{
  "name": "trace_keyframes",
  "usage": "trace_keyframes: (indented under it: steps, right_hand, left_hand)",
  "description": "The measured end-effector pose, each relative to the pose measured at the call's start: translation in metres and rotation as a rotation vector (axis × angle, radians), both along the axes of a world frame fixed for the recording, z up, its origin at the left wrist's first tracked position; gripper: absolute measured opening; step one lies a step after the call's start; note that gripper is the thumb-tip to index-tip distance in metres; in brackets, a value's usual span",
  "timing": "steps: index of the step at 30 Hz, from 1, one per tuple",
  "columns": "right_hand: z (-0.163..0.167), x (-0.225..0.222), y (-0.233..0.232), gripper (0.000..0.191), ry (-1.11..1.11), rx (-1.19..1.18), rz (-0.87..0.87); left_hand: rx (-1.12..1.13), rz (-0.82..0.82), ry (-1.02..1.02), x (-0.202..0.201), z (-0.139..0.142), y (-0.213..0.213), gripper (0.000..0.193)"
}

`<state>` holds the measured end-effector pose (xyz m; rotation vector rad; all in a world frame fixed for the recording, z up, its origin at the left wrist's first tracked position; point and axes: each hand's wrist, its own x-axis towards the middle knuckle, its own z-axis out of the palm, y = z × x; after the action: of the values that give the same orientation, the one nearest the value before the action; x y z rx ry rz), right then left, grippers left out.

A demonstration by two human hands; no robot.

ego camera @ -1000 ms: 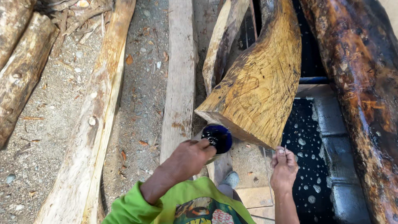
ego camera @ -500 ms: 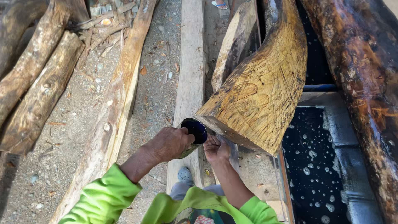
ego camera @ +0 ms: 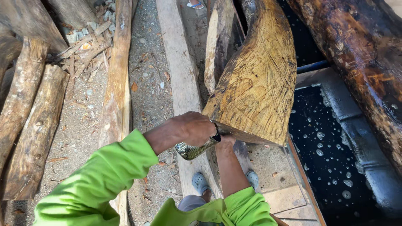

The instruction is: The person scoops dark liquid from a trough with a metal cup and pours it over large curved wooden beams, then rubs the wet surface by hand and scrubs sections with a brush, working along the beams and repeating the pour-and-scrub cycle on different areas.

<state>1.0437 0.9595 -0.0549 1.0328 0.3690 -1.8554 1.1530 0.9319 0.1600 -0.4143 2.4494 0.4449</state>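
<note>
Gravelly ground strewn with rough logs lay under the work. Nearest, the left hand [ego camera: 193, 129] was curled knuckles-up, fingers clamped around a patterned metallic cup [ego camera: 196, 149]. Just right of that grip, the right hand [ego camera: 226, 142] was pressed under the scored, yellowish cut log [ego camera: 257, 83]; its fingers were hidden. Beyond, a pale plank [ego camera: 178, 75] was laid.

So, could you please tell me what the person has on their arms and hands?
Both arms wear bright lime-green sleeves, loose and creased, pushed up so the forearms are bare. The left hand and right hand are bare, with no gloves. No watch or ring can be made out.
</note>
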Motion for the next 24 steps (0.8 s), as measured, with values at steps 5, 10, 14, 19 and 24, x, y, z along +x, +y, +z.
trace_keyframes:
  steps: [5, 10, 14, 19, 24]
  right_hand:
    - [0.012, 0.012, 0.012, 0.046, -0.034, 0.015, -0.024]
    - [0.023, 0.015, 0.003, 0.048, -0.051, 0.044, -0.027]
    - [0.022, 0.02, 0.013, 0.05, -0.069, 0.047, -0.024]
    - [0.017, 0.022, 0.041, 0.054, -0.096, -0.101, -0.06]
    - [0.008, 0.021, 0.069, 0.053, 0.091, -0.156, 0.0]
  left_hand:
    - [-0.04, -0.108, 0.027, 0.003, -0.007, -0.002, 0.021]
    - [-0.029, -0.102, 0.151, 0.018, -0.011, -0.004, 0.021]
    - [-0.012, 0.026, 0.215, 0.053, -0.025, 0.003, 0.025]
    - [-0.067, 0.099, 0.524, 0.104, -0.047, 0.019, 0.017]
    - [-0.037, 0.206, 0.407, 0.121, -0.039, 0.038, 0.021]
